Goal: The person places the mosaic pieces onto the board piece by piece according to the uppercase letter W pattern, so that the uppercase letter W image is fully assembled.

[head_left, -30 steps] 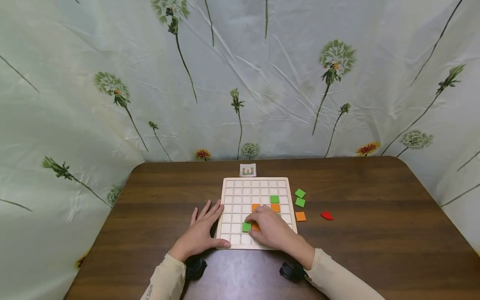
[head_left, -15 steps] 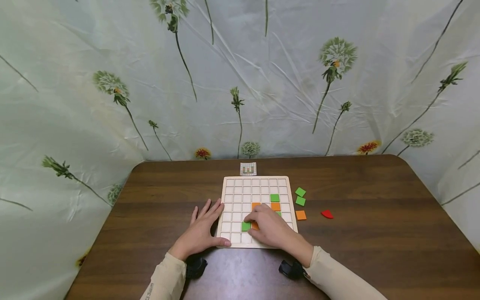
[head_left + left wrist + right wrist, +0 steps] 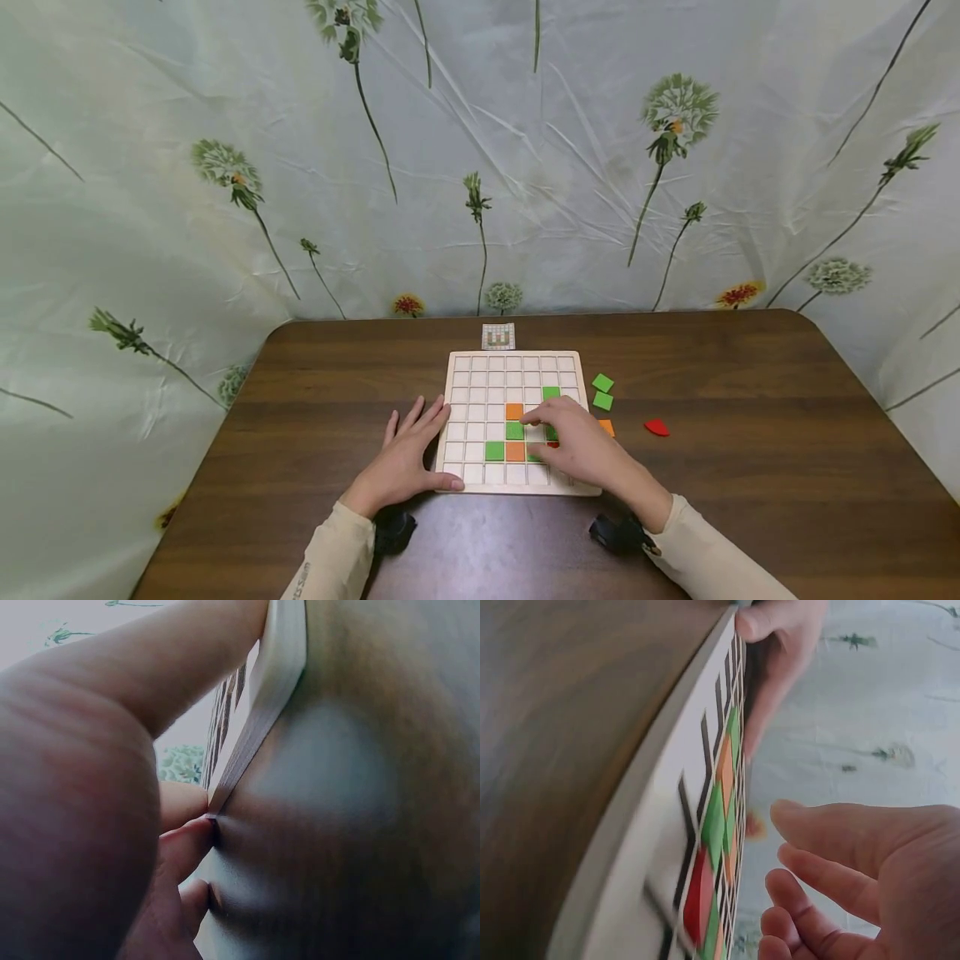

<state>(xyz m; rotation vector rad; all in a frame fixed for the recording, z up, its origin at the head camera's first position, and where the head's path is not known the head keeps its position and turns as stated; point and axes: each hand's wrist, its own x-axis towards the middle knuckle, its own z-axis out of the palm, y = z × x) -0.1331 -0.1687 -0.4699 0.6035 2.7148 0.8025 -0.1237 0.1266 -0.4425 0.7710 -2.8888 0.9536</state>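
Note:
A pale wooden grid board (image 3: 461, 379) lies on the table in front of me. My left hand (image 3: 401, 458) rests against its left side with fairly straight, spread fingers, the thumb on the near left corner. Over the right part of the board hovers my right hand (image 3: 577, 442), fingers loosely bent and nothing between them. Left of it, a green tile (image 3: 494, 451) sits beside an orange tile (image 3: 514, 451), with another green tile (image 3: 514, 431) and orange tile (image 3: 514, 412) above. The right hand partly covers more tiles; the right wrist view shows a red piece (image 3: 698, 892) among them.
Right of the board lie two loose green tiles (image 3: 602, 383), an orange tile (image 3: 607, 427) partly behind the hand, and a red quarter-round piece (image 3: 657, 427). A small pattern card (image 3: 498, 337) lies beyond the board's far edge. A flowered curtain (image 3: 562, 167) hangs behind the table.
My right hand has let go of the green tile at the row's left end and moved right, uncovering the green and orange tiles beside it. The left hand stays in place.

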